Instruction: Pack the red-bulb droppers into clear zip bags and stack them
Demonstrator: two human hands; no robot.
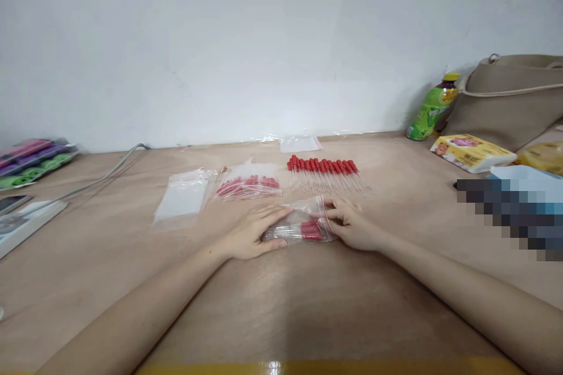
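A clear zip bag lies on the table between my hands, holding several thin clear sticks with red ends. My left hand is closed round the bag's left end, thumb at the near side and fingers at the far side. At the right end, my right hand grips the bag near its red zip strip, its fingers bent. Just beyond, a row of red-ended sticks lies loose, red ends toward the wall. Left of that row is another bag with red-ended sticks.
Flat clear bags with white inside lie at left and by the wall. A green bottle, a handbag and a yellow tissue pack stand at right. A grey cable and coloured rolls are far left.
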